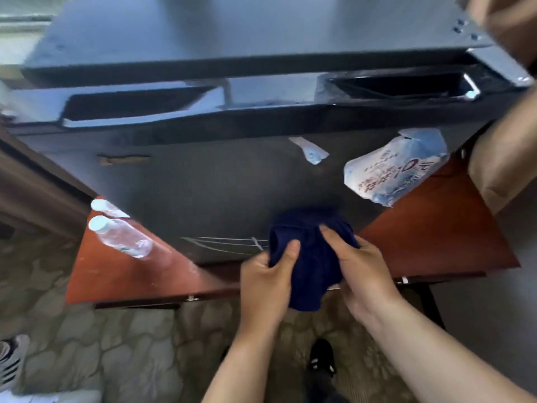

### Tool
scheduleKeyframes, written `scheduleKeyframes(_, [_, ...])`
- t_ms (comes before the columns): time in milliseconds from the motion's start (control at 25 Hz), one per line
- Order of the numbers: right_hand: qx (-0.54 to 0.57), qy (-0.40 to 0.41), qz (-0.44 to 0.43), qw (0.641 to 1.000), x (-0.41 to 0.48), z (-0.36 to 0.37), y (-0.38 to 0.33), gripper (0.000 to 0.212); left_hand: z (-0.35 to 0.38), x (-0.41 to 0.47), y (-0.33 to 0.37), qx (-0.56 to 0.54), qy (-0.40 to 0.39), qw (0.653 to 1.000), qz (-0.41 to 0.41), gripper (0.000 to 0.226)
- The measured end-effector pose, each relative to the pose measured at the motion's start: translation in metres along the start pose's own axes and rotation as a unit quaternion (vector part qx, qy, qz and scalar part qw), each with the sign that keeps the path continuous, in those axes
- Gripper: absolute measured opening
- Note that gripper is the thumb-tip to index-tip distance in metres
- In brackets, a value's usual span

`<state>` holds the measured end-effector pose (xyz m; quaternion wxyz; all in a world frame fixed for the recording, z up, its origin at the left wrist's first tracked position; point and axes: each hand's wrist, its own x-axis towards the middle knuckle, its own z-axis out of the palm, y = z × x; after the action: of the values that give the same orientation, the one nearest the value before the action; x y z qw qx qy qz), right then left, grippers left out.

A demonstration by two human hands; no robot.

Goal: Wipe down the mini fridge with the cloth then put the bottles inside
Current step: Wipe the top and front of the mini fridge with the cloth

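Note:
The grey mini fridge [203, 175] stands shut on a reddish-brown table [436, 237], seen from above and in front. A dark blue cloth [311, 257] is bunched against the lower part of the fridge door. My left hand [267, 283] grips its left side and my right hand [363, 271] grips its right side. Two clear plastic bottles with white caps lie on the table left of the fridge, one nearer [122, 237] and one behind it [106, 207].
A crumpled white-and-blue plastic label [398, 167] is stuck to the door's upper right, with a small torn scrap [312, 152] beside it. A brown paper bag [505, 158] stands at the right. Patterned carpet lies below, with a shoe [11, 362] at the left.

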<state>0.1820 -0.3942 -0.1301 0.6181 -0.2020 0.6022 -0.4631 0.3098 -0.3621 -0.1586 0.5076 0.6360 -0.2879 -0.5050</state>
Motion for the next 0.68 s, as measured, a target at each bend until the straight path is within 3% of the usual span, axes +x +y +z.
scheduleKeyframes(160, [-0.049, 0.076, -0.042, 0.995, 0.038, -0.082, -0.012, 0.017, 0.082, 0.01, -0.037, 0.068, -0.074, 0.995, -0.018, 0.048])
scheduleKeyframes(360, [-0.066, 0.066, -0.031, 0.995, 0.058, -0.121, -0.014, 0.024, 0.118, 0.021, -0.063, 0.099, -0.122, 0.986, -0.06, 0.049])
scheduleKeyframes(520, [-0.034, 0.05, -0.01, 0.998, 0.048, -0.095, 0.009, 0.026, 0.077, 0.029, -0.063, 0.139, -0.127, 0.981, -0.05, 0.059])
scheduleKeyframes(640, [-0.031, 0.041, 0.024, 0.998, 0.036, -0.047, 0.028, 0.027, 0.012, 0.035, -0.05, 0.167, -0.128, 0.977, -0.041, 0.077])
scheduleKeyframes(680, [-0.041, 0.037, 0.033, 0.998, 0.032, -0.027, 0.036, 0.026, -0.012, 0.036, -0.046, 0.167, -0.122, 0.978, -0.042, 0.073])
